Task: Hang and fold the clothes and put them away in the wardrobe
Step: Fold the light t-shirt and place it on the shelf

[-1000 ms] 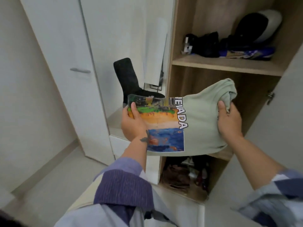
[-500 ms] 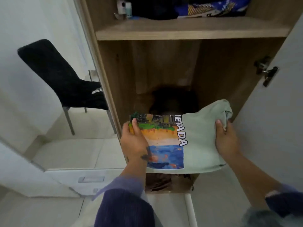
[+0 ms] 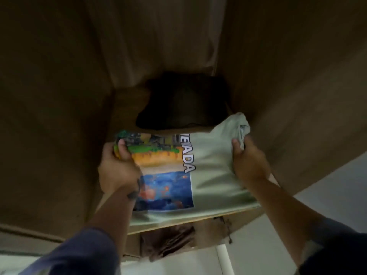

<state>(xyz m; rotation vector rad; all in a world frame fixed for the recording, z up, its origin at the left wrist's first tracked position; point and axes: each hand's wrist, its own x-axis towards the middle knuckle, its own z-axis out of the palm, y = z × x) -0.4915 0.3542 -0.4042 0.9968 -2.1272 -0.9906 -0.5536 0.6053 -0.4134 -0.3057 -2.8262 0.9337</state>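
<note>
Clearly both hands, left hand (image 3: 117,167) and right hand (image 3: 248,157), pinch the folded Nevada T-shirt (image 3: 210,167) over the wardrobe shelf (image 3: 178,223); careless release could unfold it against the dark garment (image 3: 182,104) at twelve o'clock.

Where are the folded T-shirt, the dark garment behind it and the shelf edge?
folded T-shirt (image 3: 210,165): head view, plain green cloth beside the print.
dark garment (image 3: 182,104): head view, its middle.
shelf edge (image 3: 198,220): head view, front lip below the T-shirt.

- left hand (image 3: 117,169) is curled around the shirt's (image 3: 210,175) left edge, thumb on top
- right hand (image 3: 249,159) grips the bunched right corner, thumb up top too
- both forearms bare and reaching forward, sleeves pushed back
</note>
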